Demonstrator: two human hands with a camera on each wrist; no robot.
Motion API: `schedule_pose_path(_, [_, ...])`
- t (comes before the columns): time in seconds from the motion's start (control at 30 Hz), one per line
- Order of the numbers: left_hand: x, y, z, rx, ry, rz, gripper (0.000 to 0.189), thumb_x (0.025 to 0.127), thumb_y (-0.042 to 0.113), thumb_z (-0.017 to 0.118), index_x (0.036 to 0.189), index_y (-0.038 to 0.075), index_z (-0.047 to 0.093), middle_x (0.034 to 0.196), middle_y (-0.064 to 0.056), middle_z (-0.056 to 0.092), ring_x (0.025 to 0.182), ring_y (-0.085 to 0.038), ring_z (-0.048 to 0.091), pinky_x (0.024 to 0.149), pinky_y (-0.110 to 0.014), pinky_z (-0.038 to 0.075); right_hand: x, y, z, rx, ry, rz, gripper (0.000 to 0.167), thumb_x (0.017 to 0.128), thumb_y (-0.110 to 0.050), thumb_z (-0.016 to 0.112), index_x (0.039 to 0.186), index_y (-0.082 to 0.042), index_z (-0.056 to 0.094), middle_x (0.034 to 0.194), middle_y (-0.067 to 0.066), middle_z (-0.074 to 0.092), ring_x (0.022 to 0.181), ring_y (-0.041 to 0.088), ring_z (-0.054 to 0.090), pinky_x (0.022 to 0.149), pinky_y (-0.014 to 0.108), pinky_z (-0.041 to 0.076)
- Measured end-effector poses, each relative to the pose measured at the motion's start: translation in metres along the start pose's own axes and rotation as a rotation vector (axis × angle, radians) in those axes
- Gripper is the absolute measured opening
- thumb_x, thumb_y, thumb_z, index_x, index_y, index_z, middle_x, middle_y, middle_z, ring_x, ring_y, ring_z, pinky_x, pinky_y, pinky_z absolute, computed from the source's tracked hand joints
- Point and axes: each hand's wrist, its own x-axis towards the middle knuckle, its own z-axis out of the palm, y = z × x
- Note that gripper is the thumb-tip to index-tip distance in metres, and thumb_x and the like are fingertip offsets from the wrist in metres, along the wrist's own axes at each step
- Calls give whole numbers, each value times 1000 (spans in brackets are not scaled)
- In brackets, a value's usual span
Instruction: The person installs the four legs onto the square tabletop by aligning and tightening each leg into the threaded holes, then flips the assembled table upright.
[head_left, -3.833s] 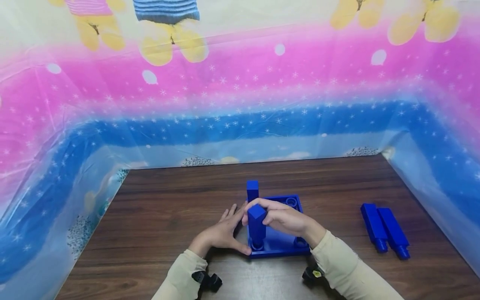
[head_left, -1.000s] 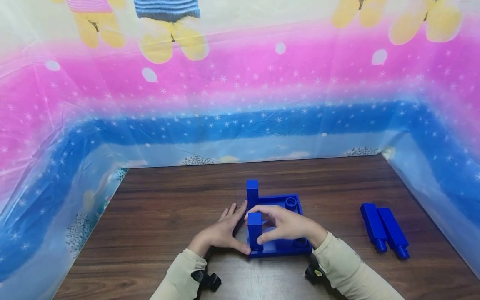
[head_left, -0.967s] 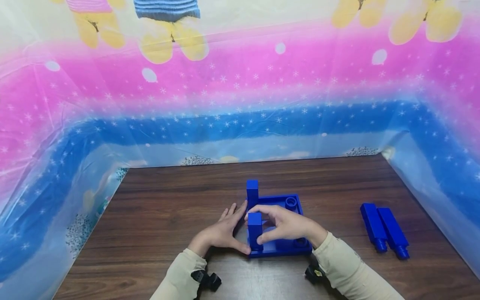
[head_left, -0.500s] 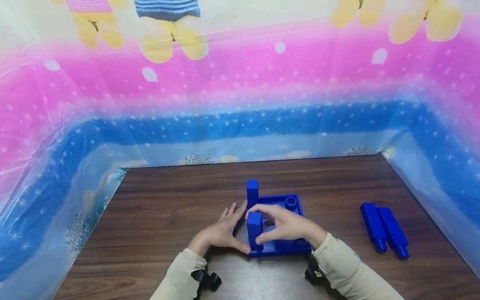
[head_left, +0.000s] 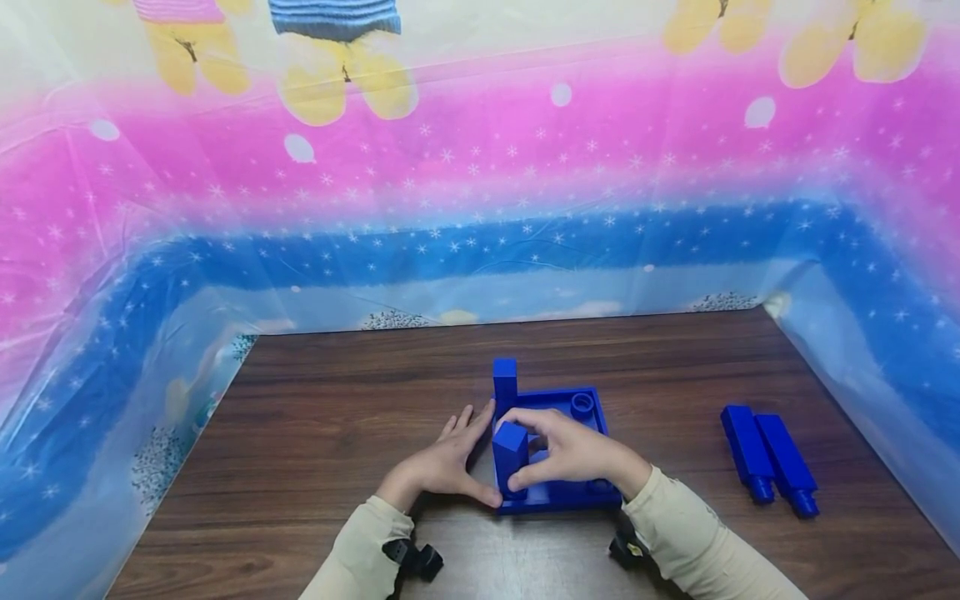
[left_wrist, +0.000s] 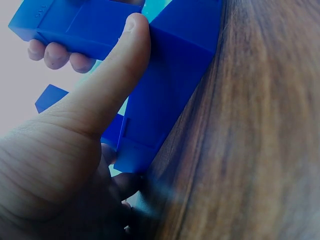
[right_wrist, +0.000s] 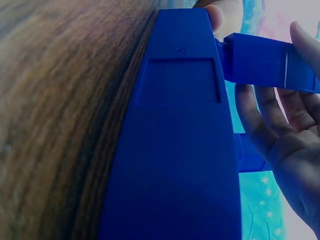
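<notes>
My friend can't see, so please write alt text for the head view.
A person's right hand grips a blue post at the near left corner of a blue tray, while the left hand touches the tray's left side. A second post stands at the far left corner; two more posts lie on the wooden table to the right.

The head view is bright and evenly lit, with pale glare on the table (head_left: 555,550) toward its near edge. Both wrist views are dimmer: blue tray (right_wrist: 170,160) shaded, table blurred, backdrop (right_wrist: 272,20) washed out.
</notes>
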Motion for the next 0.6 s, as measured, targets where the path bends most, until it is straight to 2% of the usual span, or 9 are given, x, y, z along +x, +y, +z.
schedule_pose_path(0.2, [0, 1, 0, 0, -3, 4, 136, 78, 44, 95, 171, 13, 0, 177, -13, 5, 161, -38, -13, 128, -60, -4, 0, -1, 0, -4, 0, 12, 53, 93, -14, 84, 137, -2, 57, 124, 6, 70, 111, 19, 70, 93, 38, 60])
schedule_pose_path(0.37, [1, 1, 0, -7, -7, 2, 136, 78, 45, 94, 171, 14, 0, 177, -13, 5, 161, -37, -13, 127, -60, -4, -1, -2, -2, -23, -7, 8, 55, 93, -17, 84, 140, -8, 57, 124, 3, 70, 108, 18, 71, 91, 39, 61])
schedule_pose_path(0.5, [1, 0, -1, -16, -11, 3, 136, 78, 46, 94, 171, 15, 0, 177, -13, 4, 161, -38, -14, 127, -62, -5, -1, -2, -4, -27, -7, -15, 56, 94, -18, 83, 141, -7, 56, 128, 7, 69, 111, 19, 70, 93, 40, 61])
schedule_pose_path(0.6, [1, 0, -1, -18, -15, 2, 136, 79, 47, 94, 171, 16, -2, 177, -12, 3, 160, -38, -15, 126, -63, -5, -2, -3, -6, -33, -8, -33, 57, 97, -17, 80, 144, -2, 52, 142, 16, 62, 125, 23, 64, 98, 40, 58])
